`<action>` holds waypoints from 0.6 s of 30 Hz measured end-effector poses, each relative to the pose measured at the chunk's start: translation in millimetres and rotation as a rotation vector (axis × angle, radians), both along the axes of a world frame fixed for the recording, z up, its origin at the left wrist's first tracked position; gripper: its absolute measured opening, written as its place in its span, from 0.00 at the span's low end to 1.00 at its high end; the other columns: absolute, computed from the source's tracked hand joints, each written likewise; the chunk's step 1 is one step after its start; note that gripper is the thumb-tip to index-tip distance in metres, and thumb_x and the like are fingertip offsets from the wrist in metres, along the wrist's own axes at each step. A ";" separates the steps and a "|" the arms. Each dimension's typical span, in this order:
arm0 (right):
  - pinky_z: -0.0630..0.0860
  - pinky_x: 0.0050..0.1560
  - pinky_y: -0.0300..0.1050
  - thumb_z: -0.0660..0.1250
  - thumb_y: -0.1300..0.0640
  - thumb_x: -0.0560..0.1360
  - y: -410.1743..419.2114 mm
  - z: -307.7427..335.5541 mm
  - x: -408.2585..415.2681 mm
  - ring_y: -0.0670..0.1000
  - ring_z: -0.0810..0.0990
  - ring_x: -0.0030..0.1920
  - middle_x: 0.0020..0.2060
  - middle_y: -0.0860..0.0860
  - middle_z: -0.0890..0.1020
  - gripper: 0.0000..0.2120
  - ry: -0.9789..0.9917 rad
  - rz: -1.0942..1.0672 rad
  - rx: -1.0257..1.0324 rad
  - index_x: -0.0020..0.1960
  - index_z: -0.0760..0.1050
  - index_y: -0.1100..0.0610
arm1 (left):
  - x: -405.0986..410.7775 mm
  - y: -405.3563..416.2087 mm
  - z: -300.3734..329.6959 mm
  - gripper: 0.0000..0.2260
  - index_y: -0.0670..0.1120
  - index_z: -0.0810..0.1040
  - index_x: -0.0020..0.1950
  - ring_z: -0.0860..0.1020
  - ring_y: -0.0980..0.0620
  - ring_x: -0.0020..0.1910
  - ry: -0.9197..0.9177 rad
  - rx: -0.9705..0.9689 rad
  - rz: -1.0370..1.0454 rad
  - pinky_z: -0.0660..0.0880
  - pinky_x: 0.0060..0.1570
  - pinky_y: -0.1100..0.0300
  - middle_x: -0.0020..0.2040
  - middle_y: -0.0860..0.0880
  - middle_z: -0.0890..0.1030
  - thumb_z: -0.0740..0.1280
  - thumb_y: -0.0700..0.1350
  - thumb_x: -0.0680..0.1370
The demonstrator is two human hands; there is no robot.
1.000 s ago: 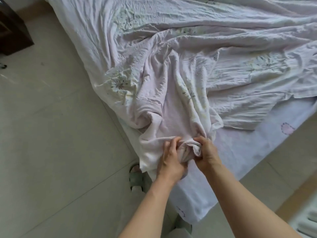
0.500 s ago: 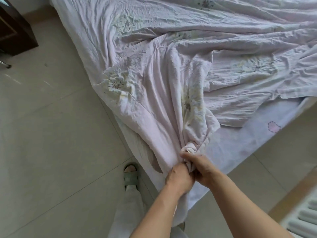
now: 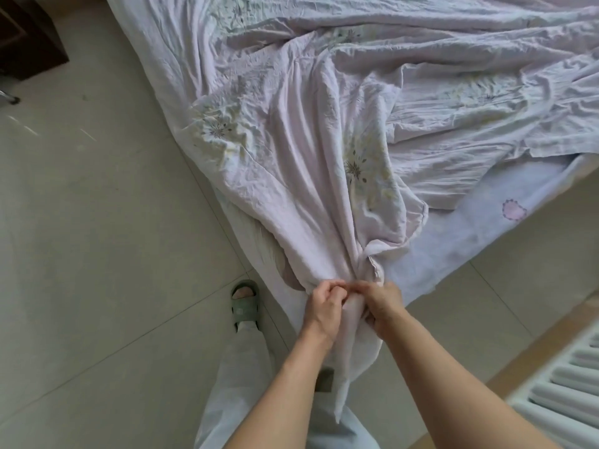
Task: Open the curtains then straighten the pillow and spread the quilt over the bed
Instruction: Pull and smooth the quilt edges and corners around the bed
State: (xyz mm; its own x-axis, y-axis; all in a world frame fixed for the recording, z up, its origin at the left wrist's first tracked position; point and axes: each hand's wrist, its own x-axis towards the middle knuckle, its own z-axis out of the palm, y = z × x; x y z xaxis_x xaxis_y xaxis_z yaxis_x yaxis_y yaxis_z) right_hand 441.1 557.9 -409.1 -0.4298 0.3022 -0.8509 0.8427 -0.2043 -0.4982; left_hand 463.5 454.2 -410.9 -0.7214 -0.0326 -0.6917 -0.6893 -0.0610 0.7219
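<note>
Beyond our left hand point(image 3: 321, 306) and right hand point(image 3: 382, 303), both gripping its bunched corner, the wrinkled pale lilac floral quilt point(image 3: 324, 157) stretches away across the bed point(image 3: 486, 241).

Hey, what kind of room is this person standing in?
Most likely a home bedroom: a bed with a rumpled floral quilt gripped by both hands, a radiator by the wall, and a tiled floor.

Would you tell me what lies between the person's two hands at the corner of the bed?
In the head view, a bunched corner of the pale lilac floral quilt lies between the left hand and right hand; both hold it.
</note>
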 end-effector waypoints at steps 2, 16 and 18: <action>0.74 0.32 0.43 0.68 0.66 0.69 2.9 -5.6 5.6 0.55 0.78 0.32 0.34 0.58 0.79 0.06 0.010 -0.094 0.018 0.46 0.76 0.64 | 1.8 -6.8 -7.7 0.03 0.52 0.75 0.48 0.79 0.48 0.49 0.000 -0.269 0.050 0.78 0.48 0.54 0.51 0.47 0.80 0.65 0.44 0.76; 0.71 0.29 0.41 0.68 0.61 0.71 12.0 -19.0 19.3 0.55 0.75 0.30 0.31 0.58 0.76 0.04 -0.101 -0.099 -0.004 0.42 0.74 0.61 | -1.4 -39.1 -9.2 0.20 0.36 0.68 0.69 0.76 0.40 0.58 -0.138 -0.398 0.481 0.73 0.55 0.54 0.64 0.38 0.76 0.65 0.41 0.79; 0.70 0.32 0.43 0.67 0.62 0.73 17.4 -28.1 27.4 0.55 0.74 0.32 0.31 0.57 0.74 0.03 -0.043 -0.130 0.120 0.42 0.74 0.61 | 8.6 -51.7 -13.1 0.22 0.36 0.63 0.73 0.72 0.37 0.65 -0.208 -0.584 0.426 0.68 0.60 0.53 0.69 0.36 0.71 0.61 0.40 0.81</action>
